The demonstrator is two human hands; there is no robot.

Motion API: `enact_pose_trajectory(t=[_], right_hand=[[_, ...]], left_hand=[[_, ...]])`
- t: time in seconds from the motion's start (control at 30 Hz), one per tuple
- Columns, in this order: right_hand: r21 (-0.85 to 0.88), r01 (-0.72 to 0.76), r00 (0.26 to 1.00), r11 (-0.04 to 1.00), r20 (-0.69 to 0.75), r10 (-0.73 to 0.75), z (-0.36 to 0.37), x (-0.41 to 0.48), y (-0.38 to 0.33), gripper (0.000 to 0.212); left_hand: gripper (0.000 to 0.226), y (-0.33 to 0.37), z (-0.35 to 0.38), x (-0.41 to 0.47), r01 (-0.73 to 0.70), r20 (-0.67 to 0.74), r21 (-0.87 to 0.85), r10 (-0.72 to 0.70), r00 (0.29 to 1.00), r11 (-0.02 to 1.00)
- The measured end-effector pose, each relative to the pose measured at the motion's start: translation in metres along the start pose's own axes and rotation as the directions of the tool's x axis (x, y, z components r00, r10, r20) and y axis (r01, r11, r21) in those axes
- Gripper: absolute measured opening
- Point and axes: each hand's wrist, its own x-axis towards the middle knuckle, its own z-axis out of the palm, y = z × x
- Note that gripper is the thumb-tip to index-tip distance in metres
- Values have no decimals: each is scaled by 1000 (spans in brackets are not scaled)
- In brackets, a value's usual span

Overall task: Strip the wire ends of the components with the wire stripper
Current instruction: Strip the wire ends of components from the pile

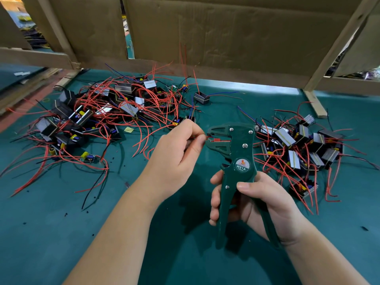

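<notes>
Obs., standing at the operator's side:

- Left hand (181, 149): fingers (198, 139) pinched together on a red wire (209, 137), its end fed into the mouth of the wire stripper (240, 161). Jaws stand partly apart around the wire. Which component the wire belongs to is hidden behind the hand.
- Right hand (265, 200): fingers (214, 202) wrapped round both handles, the tool upright above the bench (61, 223). Handles look not yet squeezed home.

Progress (judgement): one end is mid-strip. A larger pile (102, 114) of components with red and black leads lies to the operator's left, a smaller pile (298, 145) to the right. I take the right one for finished stock and the left for work remaining, so well under half is done. The wire tips are too small to confirm this. Dark specks (65, 214) on the bench may be cut insulation.

Surroundings: green mat on the bench, with a small yellow scrap (129, 130) near the larger pile. Cardboard sheets (226, 38) on a rough wooden frame (314, 103) screen the far side, and through the gaps more clutter shows, unclear
</notes>
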Motion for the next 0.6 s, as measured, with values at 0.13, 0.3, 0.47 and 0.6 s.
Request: enact_pose_trajectory(t=[0.13, 0.3, 0.47, 0.6], right_hand=[[3, -10, 999, 1000, -31, 10, 0, 0, -1, 46], [-4, -20, 998, 1000, -55, 19, 2, -1, -1, 43], [-19, -17, 998, 1000, -65, 16, 2, -2, -1, 42], [-29, -16, 997, 999, -69, 14, 3, -1, -1, 42]], left_hand=[[16, 0, 0, 0, -21, -4, 22, 21, 1000, 1000], [13, 1, 0, 0, -44, -10, 43, 44, 999, 998], [11, 0, 0, 1, -63, -22, 107, 66, 998, 992], [11, 0, -1, 2, -86, -27, 129, 90, 996, 988]])
